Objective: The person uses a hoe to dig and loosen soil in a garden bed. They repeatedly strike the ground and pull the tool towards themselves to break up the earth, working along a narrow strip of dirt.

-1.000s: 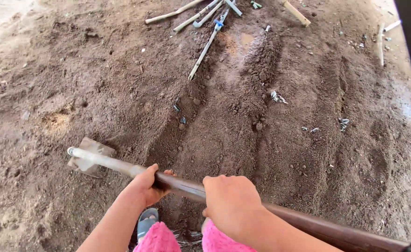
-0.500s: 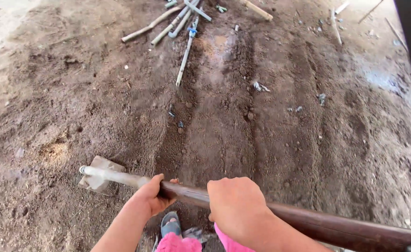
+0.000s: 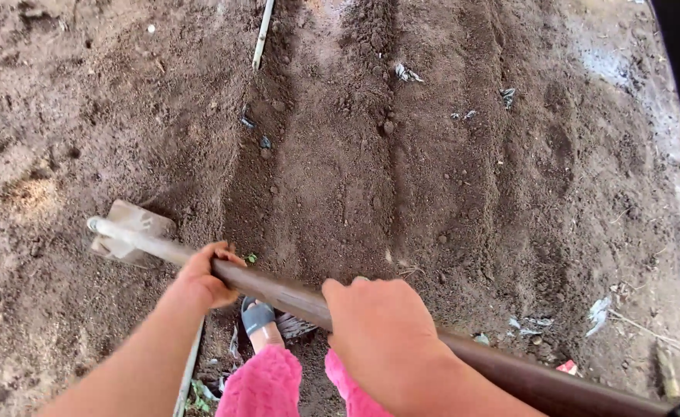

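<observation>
I hold a long-handled hoe across the bottom of the head view. Its brown wooden handle (image 3: 278,292) runs from lower right to the left, ending in a pale metal blade (image 3: 133,229) resting on the loose brown soil (image 3: 340,170). My left hand (image 3: 201,276) grips the handle nearer the blade. My right hand (image 3: 382,340) grips it further back. Below the handle are my pink trouser legs (image 3: 266,386) and a foot in a grey sandal (image 3: 259,318).
Raised ridges and furrows (image 3: 255,154) run away from me through the soil. A thin pale stick (image 3: 262,35) lies at the top. Scraps of litter (image 3: 408,73) dot the ground, more at the lower right (image 3: 598,310). A thin rod (image 3: 188,371) lies by my foot.
The view has tilted down and nearer to the ground; the sticks at the top have slid mostly out of sight. The hoe blade stays at the left on the soil, both hands still gripping.
</observation>
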